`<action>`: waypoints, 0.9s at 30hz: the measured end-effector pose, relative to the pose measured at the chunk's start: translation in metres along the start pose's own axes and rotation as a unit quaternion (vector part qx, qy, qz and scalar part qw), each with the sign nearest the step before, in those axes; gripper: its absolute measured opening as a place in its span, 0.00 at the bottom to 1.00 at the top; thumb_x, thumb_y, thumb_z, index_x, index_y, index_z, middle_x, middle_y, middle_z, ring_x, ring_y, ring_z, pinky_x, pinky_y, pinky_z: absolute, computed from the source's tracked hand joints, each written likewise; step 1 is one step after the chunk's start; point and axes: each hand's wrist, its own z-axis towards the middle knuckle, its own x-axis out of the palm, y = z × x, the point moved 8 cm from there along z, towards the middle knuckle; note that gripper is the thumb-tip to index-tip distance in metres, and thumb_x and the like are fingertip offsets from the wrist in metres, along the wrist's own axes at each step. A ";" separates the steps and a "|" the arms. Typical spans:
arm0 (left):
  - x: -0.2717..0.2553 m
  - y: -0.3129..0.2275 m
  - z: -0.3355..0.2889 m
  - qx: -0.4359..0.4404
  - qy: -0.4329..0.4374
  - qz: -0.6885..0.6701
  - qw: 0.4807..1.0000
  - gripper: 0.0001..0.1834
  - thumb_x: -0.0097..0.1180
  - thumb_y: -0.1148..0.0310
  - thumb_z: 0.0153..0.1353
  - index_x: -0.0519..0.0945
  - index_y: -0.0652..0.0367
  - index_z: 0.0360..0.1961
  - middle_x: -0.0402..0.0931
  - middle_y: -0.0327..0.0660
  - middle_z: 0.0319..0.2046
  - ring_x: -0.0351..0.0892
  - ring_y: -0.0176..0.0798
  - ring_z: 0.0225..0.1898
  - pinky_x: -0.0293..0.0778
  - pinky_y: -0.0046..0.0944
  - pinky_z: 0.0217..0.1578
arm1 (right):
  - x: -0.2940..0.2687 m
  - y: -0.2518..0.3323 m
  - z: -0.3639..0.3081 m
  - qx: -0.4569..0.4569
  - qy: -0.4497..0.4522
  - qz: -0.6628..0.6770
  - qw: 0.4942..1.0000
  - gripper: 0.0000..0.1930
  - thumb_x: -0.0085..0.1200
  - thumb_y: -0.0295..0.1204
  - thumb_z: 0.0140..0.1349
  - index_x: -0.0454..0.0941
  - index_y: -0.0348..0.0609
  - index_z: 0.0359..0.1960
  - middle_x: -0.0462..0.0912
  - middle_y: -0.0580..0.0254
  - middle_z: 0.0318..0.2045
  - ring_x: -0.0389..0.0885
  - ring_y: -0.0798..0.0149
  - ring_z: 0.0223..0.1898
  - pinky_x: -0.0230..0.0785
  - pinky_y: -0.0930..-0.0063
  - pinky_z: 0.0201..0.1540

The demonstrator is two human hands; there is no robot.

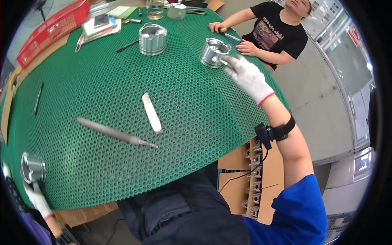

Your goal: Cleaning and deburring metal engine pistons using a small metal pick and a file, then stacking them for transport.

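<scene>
My right hand (246, 77), in a white knit glove with a red cuff, reaches to the far right of the table. Its fingers are stretched out and slightly blurred, the thumb apart, right beside a silver metal piston (211, 55); whether they touch it I cannot tell. At the lower left edge, my left hand (37, 201), gloved alike, has its fingers against the lower side of another silver piston (34, 168) and appears to hold it. A third piston (152, 40) stands upright at the far middle of the table.
On the green perforated mat (183, 122) lie a grey rod-like tool (110, 131), a white-handled tool (151, 112) and a pen (38, 98). A red basket (53, 32), papers (102, 28) and a glass jar (155, 9) stand behind. A person (277, 32) sits opposite. Boxed pistons (256, 185) sit below.
</scene>
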 end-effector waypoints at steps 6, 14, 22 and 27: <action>0.001 -0.171 -0.071 0.178 -0.031 -0.056 0.982 0.27 0.56 0.69 0.66 0.67 0.63 0.65 0.68 0.47 0.62 0.65 0.45 0.65 0.59 0.47 0.66 | 0.065 -0.057 0.072 0.101 0.149 0.139 0.974 0.19 0.48 0.33 0.62 0.76 0.48 0.55 0.81 0.47 0.47 0.81 0.48 0.47 0.72 0.59 0.52; 0.035 -0.294 -0.138 0.291 0.187 -0.089 0.934 0.21 0.60 0.67 0.60 0.75 0.64 0.53 0.74 0.53 0.54 0.75 0.54 0.54 0.71 0.47 0.55 | 0.006 0.035 0.025 -0.082 -0.033 0.043 0.995 0.18 0.51 0.27 0.59 0.78 0.56 0.51 0.83 0.52 0.39 0.82 0.47 0.42 0.75 0.56 0.45; 0.053 -0.335 -0.156 0.287 0.212 -0.212 0.910 0.33 0.66 0.55 0.57 0.73 0.65 0.57 0.74 0.55 0.55 0.76 0.54 0.55 0.73 0.46 0.55 | -0.046 0.221 -0.033 -0.287 0.203 0.446 0.823 0.24 0.50 0.21 0.55 0.74 0.47 0.56 0.84 0.58 0.46 0.83 0.58 0.49 0.74 0.69 0.53; 0.085 -0.300 -0.188 0.024 0.331 -0.476 0.814 0.45 0.67 0.45 0.54 0.67 0.71 0.61 0.73 0.55 0.55 0.74 0.47 0.56 0.68 0.44 0.58 | -0.018 0.284 -0.032 -0.339 0.121 0.327 0.874 0.22 0.55 0.23 0.59 0.75 0.48 0.58 0.84 0.57 0.44 0.85 0.58 0.41 0.77 0.69 0.47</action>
